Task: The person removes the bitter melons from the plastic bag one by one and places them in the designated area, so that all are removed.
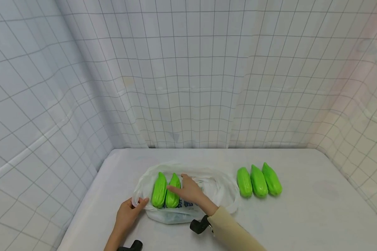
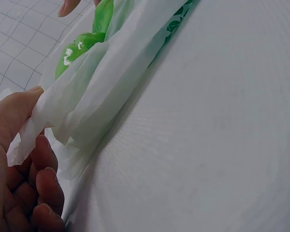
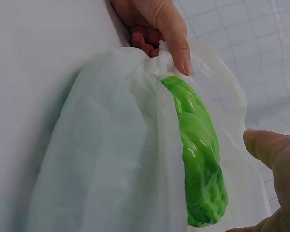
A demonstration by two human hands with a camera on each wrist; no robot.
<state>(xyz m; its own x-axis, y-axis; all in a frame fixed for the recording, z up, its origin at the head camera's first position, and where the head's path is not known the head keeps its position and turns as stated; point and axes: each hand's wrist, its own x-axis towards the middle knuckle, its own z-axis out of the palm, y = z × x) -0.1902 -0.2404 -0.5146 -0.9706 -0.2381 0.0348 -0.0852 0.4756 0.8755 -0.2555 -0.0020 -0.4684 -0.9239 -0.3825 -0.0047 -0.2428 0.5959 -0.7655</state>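
A white plastic bag (image 1: 220, 205) lies spread on the table, its mouth turned up. Two glossy, ridged green bitter melons (image 1: 159, 190) rest side by side in it. At the bag's left end my left hand (image 1: 127, 213) pinches the rim; the left wrist view shows the plastic between thumb and fingers (image 2: 47, 183). My right hand (image 1: 190, 190) is over the bag, just right of the second bitter melon (image 1: 173, 191), thumb and forefinger spread and holding nothing. Whether it touches that melon I cannot tell. In the right wrist view its thumb (image 3: 266, 145) stands apart from the green pieces.
Three more bitter melons (image 1: 259, 181) lie in a row on the table, right of the bag. White table cloth (image 1: 301, 216) covers the surface. Gridded white curtains (image 1: 188, 76) hang behind and at both sides.
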